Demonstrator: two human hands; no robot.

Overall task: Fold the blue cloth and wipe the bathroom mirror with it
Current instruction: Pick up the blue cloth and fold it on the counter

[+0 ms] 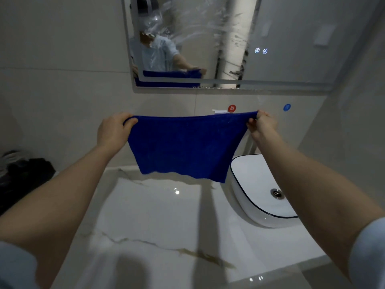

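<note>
The blue cloth (183, 147) is soft, fuzzy, matt fabric. The mirror (281, 28) is glossy glass, smeared with pale streaks. The counter (162, 222) is polished white marble-look stone with brownish veins, reflecting lights. The basin (256, 178) is glossy white ceramic with a thin dark rim; its drain (277, 193) is shiny metal. The wall tiles (62, 84) look smooth and pale.

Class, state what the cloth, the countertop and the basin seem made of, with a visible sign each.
Blue cloth: likely microfibre; fuzzy matte nap, drapes limp.
Countertop: polished marble or imitation; grey-gold veins, light glints.
Basin: probably glazed ceramic; glossy white, dark rim line.
</note>
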